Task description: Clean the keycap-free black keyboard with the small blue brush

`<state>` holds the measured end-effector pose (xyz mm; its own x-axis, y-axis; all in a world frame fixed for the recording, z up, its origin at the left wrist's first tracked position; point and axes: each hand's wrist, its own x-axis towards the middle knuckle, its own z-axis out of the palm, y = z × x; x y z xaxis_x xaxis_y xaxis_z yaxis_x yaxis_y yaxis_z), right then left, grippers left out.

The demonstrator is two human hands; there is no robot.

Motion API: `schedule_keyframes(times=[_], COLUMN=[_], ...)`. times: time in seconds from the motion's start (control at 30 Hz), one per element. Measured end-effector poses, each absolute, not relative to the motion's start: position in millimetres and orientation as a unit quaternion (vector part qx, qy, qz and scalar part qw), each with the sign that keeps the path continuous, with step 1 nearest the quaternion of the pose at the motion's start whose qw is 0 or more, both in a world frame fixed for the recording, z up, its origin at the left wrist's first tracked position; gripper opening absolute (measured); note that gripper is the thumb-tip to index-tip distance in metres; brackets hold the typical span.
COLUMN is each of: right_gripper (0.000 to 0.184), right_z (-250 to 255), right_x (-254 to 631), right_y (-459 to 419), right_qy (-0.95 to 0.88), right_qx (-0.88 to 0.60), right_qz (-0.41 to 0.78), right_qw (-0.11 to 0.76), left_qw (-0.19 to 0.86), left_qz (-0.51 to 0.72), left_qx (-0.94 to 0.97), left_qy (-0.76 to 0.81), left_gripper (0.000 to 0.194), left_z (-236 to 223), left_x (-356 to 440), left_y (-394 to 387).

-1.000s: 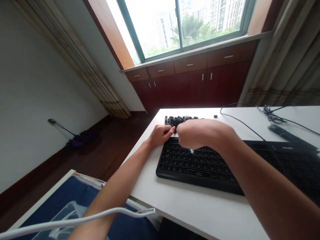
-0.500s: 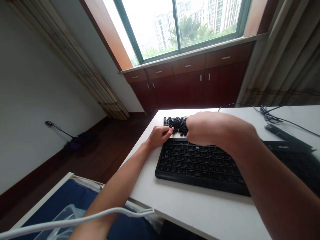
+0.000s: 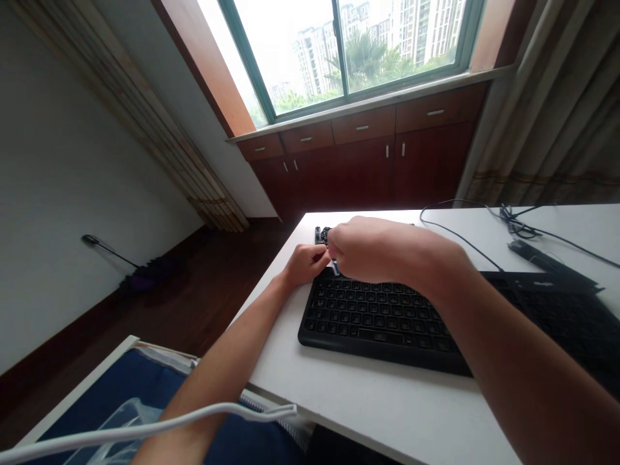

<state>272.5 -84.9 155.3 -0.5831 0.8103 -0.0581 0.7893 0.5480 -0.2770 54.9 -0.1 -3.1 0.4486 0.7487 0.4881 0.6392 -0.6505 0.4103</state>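
A black keyboard lies on the white table. My left hand rests at the keyboard's far left corner with its fingers curled; what they hold is hidden. My right hand is closed in a pinch just right of it, fingertips meeting the left hand's, with a small blue tool tip showing below the fingers. A pile of loose black keycaps lies behind the hands and is mostly hidden by the right hand.
A black cable and a flat black device lie at the table's far right. A white cord crosses a blue container at the lower left. Wooden cabinets stand under the window.
My right hand has swung left from over the keyboard's middle to the far left corner, meeting my left hand and covering the keycap pile. My left hand has stayed in place.
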Motion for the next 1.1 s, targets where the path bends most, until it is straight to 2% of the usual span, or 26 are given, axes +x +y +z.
schedule_keyframes(times=[0.23,0.37,0.5,0.57,0.67,0.87,1.1], right_gripper=[0.023,0.027,0.019,0.021,0.025,0.025,0.016], right_z=[167.9,159.1,144.3,137.7,128.8,107.9,85.7], right_x=[280.0,282.3,287.7,290.3,290.6,266.5,245.0], right_y=[-93.7,-79.9,-61.8,-54.5,-45.7,-41.3,-44.4], right_qy=[-0.792,-0.851,-0.862,-0.861,-0.856,-0.841,-0.822], right_qx=[-0.578,-0.481,-0.446,-0.451,-0.431,-0.396,-0.34], right_qz=[0.166,0.199,0.229,0.233,0.277,0.317,0.391], right_qw=[-0.106,-0.076,-0.074,-0.037,0.062,0.189,0.237], left_qw=[0.075,0.072,0.076,0.063,0.046,0.196,0.238], left_qz=[0.285,0.293,0.294,0.31,0.38,0.575,0.615], left_qx=[0.862,0.859,0.855,0.843,0.789,0.599,0.551], left_qy=[0.413,0.414,0.421,0.436,0.48,0.521,0.511], left_gripper=[0.045,0.046,0.047,0.048,0.047,0.045,0.041], left_z=[1.8,1.9,1.4,1.2,1.6,2.3,-1.4], left_x=[59.2,59.5,60.0,58.9,54.4,38.9,33.8], left_y=[-4.0,-4.6,-6.0,-5.3,-0.5,18.2,24.4])
